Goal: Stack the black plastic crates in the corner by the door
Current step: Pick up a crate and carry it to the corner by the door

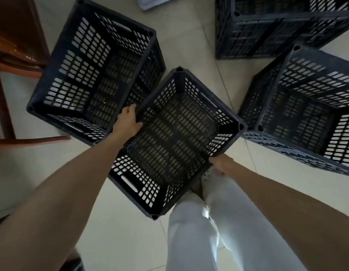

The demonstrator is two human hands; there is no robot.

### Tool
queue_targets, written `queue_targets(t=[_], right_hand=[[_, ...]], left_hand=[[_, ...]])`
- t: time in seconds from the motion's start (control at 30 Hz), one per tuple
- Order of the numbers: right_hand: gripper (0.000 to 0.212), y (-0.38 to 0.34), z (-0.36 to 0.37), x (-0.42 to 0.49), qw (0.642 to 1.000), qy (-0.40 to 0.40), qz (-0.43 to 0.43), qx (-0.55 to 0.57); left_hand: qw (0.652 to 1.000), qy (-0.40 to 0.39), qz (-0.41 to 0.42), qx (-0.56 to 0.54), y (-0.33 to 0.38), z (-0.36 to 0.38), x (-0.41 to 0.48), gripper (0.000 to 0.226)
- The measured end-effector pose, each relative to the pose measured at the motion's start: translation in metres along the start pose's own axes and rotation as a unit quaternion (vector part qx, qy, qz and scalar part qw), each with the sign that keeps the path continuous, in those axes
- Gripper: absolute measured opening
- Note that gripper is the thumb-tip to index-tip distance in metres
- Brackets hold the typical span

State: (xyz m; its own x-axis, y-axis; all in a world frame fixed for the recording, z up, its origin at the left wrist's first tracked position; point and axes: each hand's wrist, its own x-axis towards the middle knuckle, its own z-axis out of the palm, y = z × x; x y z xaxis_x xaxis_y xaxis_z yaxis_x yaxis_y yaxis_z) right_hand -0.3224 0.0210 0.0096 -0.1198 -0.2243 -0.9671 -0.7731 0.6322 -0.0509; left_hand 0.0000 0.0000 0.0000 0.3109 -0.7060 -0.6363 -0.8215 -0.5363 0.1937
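I look straight down on a black slotted plastic crate (175, 141), held open side up above my white-trousered legs. My left hand (127, 122) grips its upper-left rim, fingers curled over the edge. My right hand (222, 164) grips the lower-right rim. A second black crate (95, 69) stands on the floor just left of the held one, and their sides overlap in view. Another black crate (310, 106) sits at the right, and a darker one (267, 26) lies at the top right.
Brown wooden furniture legs (15, 61) stand at the left edge, close to the left crate. The floor is pale tile (119, 231). A white sheet or bag (154, 1) lies at the top edge between the crates.
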Motion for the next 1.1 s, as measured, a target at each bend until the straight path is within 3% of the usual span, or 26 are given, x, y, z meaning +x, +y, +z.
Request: queue_targets(t=[0.17,0.3,0.4,0.67,0.83,1.03,1.1], right_hand=[[0.035,0.002,0.018,0.012,0.986,-0.03,0.026,0.161],[0.042,0.004,0.018,0.004,0.966,-0.052,0.046,0.25],[0.042,0.002,0.018,0.011,0.968,-0.05,0.038,0.244],[0.046,0.015,0.016,-0.001,0.978,-0.035,0.054,0.198],[0.031,0.028,0.003,-0.052,0.987,-0.007,0.039,0.158],[0.045,0.038,-0.018,-0.136,0.994,0.014,0.023,0.108],[0.029,0.04,-0.029,-0.166,0.997,0.014,0.001,0.078]], left_hand=[[0.998,-0.047,-0.033,-0.023,-0.004,0.002,0.024,0.072],[0.989,-0.123,-0.078,-0.033,0.002,-0.001,0.03,0.088],[0.986,-0.11,-0.089,-0.087,0.006,0.004,0.04,0.086],[0.992,-0.057,-0.07,-0.084,0.014,-0.005,0.013,0.078],[0.993,-0.047,-0.046,-0.094,0.024,-0.037,-0.041,0.072],[0.997,-0.02,-0.039,-0.07,0.033,-0.095,-0.123,0.062],[0.998,-0.021,-0.051,-0.032,0.04,-0.122,-0.149,0.063]])
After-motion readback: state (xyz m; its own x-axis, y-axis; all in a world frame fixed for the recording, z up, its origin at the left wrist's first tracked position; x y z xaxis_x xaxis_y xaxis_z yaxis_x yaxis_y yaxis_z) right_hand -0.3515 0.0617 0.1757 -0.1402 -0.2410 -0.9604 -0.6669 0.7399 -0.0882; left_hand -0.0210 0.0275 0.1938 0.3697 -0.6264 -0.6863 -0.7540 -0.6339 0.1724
